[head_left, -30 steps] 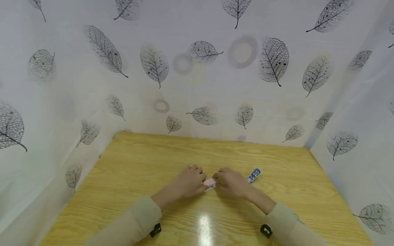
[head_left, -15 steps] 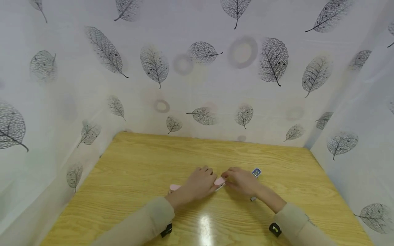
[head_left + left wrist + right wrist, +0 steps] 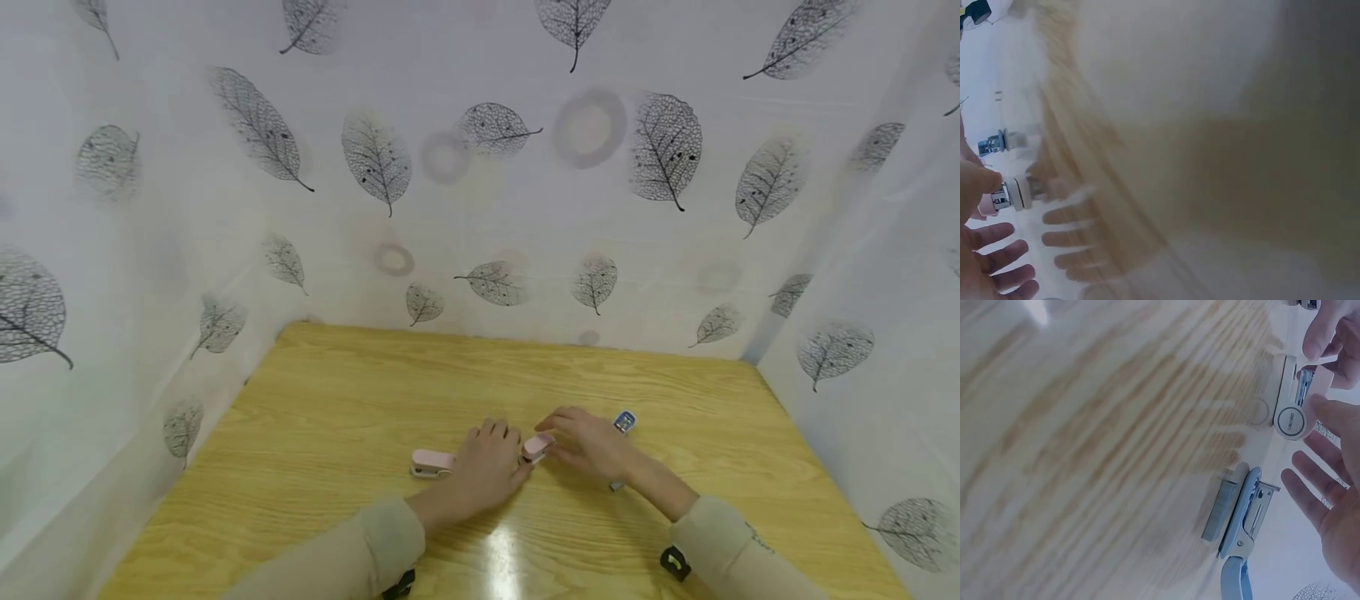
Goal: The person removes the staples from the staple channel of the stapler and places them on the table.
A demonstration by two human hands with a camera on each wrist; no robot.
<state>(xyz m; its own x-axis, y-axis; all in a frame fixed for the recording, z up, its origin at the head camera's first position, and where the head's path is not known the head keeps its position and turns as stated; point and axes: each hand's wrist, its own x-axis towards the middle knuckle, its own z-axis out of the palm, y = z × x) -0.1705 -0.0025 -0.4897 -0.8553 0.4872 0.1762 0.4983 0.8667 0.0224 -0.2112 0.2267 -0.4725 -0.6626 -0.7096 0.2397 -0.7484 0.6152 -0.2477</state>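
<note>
The left hand [image 3: 486, 463] and right hand [image 3: 597, 446] have loosened on either side of the pink stapler [image 3: 537, 447], fingers now apart, suggesting its positioning is nearly done.

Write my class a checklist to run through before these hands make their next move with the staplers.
1. Middle pink stapler positioned between left hand and right hand: ok.
2. Blue stapler closed: not ok, its parts are spread open in the right wrist view.
3. Leftmost pink stapler apart from the left hand: cannot tell, the two overlap in the head view.
4. Staples loaded in the middle pink stapler: cannot tell, too small to see.
</note>
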